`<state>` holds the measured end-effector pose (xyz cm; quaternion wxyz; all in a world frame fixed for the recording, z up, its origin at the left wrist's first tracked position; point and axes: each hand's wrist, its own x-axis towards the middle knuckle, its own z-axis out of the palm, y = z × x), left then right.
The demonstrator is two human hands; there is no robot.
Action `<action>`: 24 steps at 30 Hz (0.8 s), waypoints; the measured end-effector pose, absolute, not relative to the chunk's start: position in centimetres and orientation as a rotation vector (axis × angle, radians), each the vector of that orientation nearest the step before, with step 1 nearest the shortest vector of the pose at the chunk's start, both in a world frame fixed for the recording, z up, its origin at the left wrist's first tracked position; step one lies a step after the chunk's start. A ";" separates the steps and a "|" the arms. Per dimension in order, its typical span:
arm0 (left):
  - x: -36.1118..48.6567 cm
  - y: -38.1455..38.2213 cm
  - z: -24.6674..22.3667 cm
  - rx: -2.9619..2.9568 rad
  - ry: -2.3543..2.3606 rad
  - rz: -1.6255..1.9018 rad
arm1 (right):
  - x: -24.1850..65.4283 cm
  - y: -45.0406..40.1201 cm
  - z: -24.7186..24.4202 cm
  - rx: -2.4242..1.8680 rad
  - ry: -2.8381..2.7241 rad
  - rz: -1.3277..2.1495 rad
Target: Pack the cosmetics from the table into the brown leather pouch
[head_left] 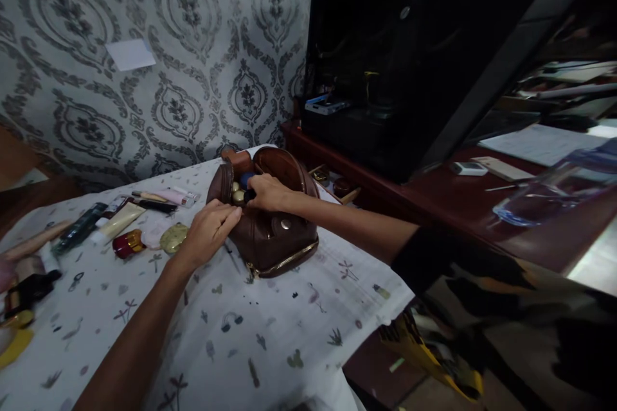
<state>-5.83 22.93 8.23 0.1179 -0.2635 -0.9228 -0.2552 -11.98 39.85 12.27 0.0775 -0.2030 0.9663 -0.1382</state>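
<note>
A brown bag (260, 234) stands unzipped on the cloth-covered desk (284, 327), its top open. The right hand (270, 192) reaches into the mouth of the bag, fingers down beside a dark item (249, 196) and just by some round gold-toned pieces (238, 196); whether its grip is clasped on the dark item I cannot tell. The left hand (212, 231) lies with fingers bent against the bag's near left edge, and whether that grip pinches the edge I cannot tell. Left of it sit a round green case (174, 239), a red jar (127, 244), a pale tube (120, 221) and a dark green bottle (81, 228).
</note>
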 end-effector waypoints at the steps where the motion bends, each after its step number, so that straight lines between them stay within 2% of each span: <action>1: -5.8 22.9 8.2 -0.772 -2.704 -0.740 | -12.1 39.5 12.3 -0.597 2.874 -0.402; 24: -5.8 23.0 7.8 -0.775 -2.673 -0.729 | -13.1 37.9 9.9 -0.384 2.758 -0.538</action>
